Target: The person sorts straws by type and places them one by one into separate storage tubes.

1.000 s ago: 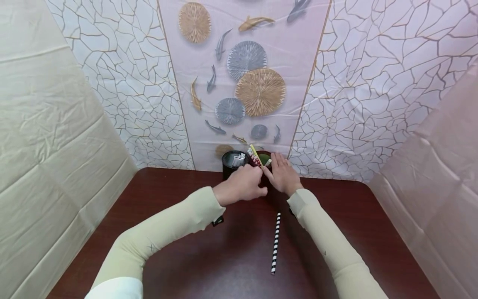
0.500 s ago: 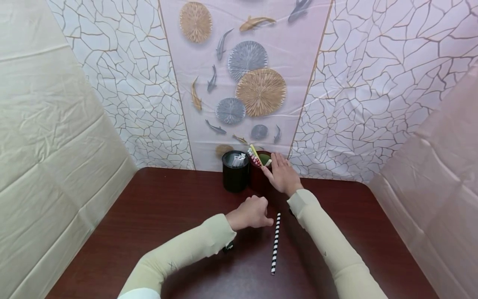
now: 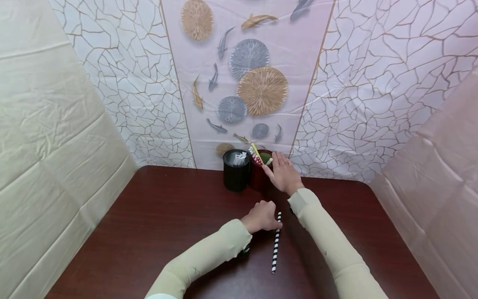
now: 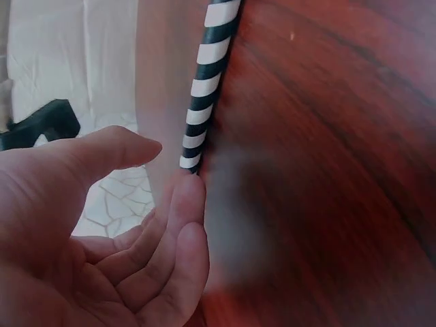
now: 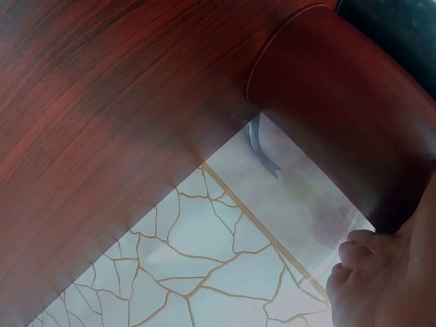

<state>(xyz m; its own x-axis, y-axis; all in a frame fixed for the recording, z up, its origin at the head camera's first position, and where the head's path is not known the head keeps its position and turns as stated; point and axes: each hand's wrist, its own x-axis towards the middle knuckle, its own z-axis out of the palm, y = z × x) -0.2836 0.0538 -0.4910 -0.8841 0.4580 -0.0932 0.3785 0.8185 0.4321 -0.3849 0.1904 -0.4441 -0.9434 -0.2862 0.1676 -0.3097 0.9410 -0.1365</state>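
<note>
A black-and-white striped straw [image 3: 275, 251] lies lengthwise on the table. My left hand [image 3: 262, 216] is at its far end. In the left wrist view, the fingertips of the left hand [image 4: 116, 225] reach the end of the striped straw [image 4: 204, 88], while the thumb stays apart from it. At the back, my right hand [image 3: 285, 173] rests on the rim of a dark red cup [image 3: 257, 178], fingers extended. Several straws [image 3: 255, 155], red-and-white and yellow among them, lean in that cup. The right wrist view shows fingertips by the red cup's [image 5: 327, 102] rim.
A black cup [image 3: 236, 177] holding white wrapped items [image 3: 239, 158] stands left of the red one, close against it. Behind both hangs a patterned cloth [image 3: 242, 83]. The brown wooden table [image 3: 157, 216] has cloth walls [image 3: 45, 145] at its sides.
My left hand has come away from the red cup, moving toward me and then right to the striped straw's far end. The right hand has stayed at the cup.
</note>
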